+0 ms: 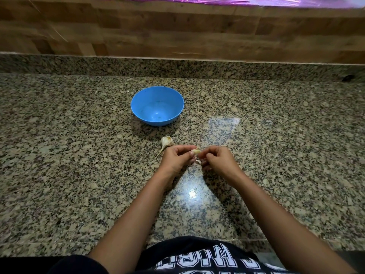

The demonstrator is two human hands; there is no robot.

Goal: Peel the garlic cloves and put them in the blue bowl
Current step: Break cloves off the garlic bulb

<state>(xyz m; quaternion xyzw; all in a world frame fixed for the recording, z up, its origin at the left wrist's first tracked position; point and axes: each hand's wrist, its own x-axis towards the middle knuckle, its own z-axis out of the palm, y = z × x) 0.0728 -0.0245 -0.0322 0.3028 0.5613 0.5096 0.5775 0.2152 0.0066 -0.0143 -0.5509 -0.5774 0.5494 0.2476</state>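
Speckled granite table point(79, 155) carries a blue bowl point(157, 105) far from a garlic bulb point(166, 142); left hand point(175, 158) and right hand point(218, 160) both pinch a garlic clove point(196, 151).

Home kitchen, speckled granite counter point(79, 135), wood-look backsplash point(177, 32) (garlic point(167, 141) beside bowl point(157, 91))

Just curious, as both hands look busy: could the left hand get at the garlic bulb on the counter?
Probably yes. The garlic bulb lies just beyond the left hand, nothing between them; but that hand holds a garlic clove.
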